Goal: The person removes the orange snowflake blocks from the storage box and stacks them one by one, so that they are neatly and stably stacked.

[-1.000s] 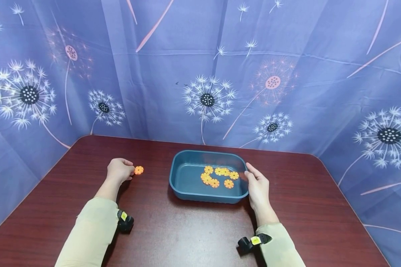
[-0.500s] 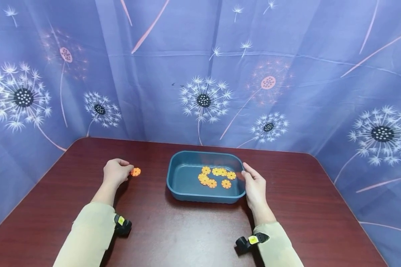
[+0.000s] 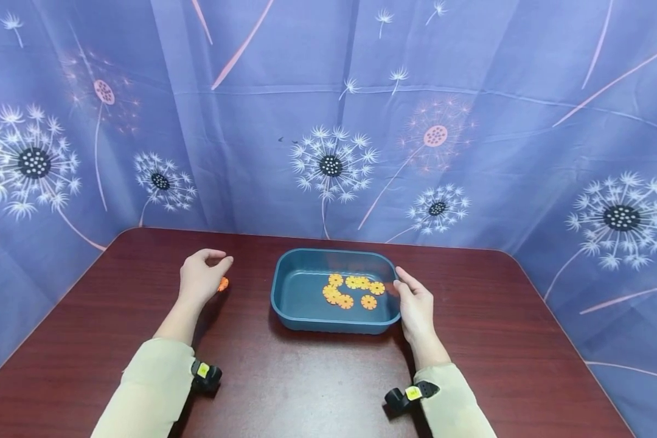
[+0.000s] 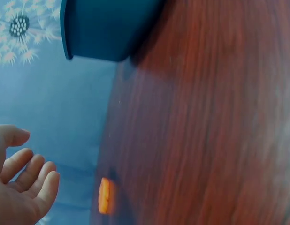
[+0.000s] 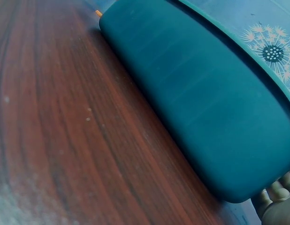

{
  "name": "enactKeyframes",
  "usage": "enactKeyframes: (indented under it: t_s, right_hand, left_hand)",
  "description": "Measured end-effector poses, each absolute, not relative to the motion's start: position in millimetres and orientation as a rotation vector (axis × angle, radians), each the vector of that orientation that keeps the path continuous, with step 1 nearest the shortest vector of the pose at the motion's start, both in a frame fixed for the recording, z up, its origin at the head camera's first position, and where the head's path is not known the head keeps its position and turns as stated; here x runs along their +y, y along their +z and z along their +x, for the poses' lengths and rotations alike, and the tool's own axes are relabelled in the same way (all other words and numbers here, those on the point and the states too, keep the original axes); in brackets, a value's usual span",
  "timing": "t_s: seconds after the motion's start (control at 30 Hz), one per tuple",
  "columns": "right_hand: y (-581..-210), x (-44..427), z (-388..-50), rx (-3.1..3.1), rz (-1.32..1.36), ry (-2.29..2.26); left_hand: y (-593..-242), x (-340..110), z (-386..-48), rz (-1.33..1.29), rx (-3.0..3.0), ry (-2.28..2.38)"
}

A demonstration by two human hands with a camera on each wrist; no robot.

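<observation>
My left hand point(image 3: 198, 277) hovers at the left of the table, thumb and fingers apart and holding nothing. Just beside and below it, an orange notched disc point(image 3: 223, 284) lies on the table, partly hidden by the hand. The left wrist view shows this disc point(image 4: 104, 196) side-on, apart from the relaxed fingers point(image 4: 47, 187). My right hand point(image 3: 418, 307) grips the right end of a dark teal plastic tub point(image 3: 334, 324), thumb over the rim. Several yellow-orange notched discs point(image 3: 345, 302) lie in the tub, mostly in its right half. The right wrist view shows the tub's outer side point(image 5: 196, 98).
The tub stands upright on a dark reddish wooden table point(image 3: 306, 383). A blue curtain point(image 3: 241, 152) with dandelion prints hangs along the table's back and sides. Black wrist cameras are strapped over both sleeves point(image 3: 150, 380).
My left fingers were at the orange disc's edge; they have let go, spread and lifted. The disc stays on the table. My right hand keeps its grip on the tub. The head view shifts slightly.
</observation>
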State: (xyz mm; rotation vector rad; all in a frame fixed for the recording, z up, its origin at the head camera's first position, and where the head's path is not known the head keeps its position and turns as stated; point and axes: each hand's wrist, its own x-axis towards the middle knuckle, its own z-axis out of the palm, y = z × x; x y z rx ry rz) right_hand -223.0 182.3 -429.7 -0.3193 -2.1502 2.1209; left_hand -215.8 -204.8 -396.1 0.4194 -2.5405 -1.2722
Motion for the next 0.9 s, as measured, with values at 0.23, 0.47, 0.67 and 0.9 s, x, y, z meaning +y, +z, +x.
enactKeyframes:
  t_s: [0.23, 0.47, 0.67, 0.9]
  right_hand:
    - [-431, 180, -223, -2.139, -0.317, 2.125]
    - [-433, 181, -225, -2.127, -0.313, 2.113]
    - [-431, 182, -226, -2.113, -0.304, 2.127]
    - [-431, 183, -224, -2.137, -0.313, 2.123]
  left_hand:
    - [-391, -185, -214, 0.304, -2.464, -1.359]
    - [-386, -164, -215, 0.189, -2.408, -1.441]
    - [-385, -150, -216, 0.107, -2.394, -1.5]
    - [-384, -133, -211, 0.059, -2.392, -1.606]
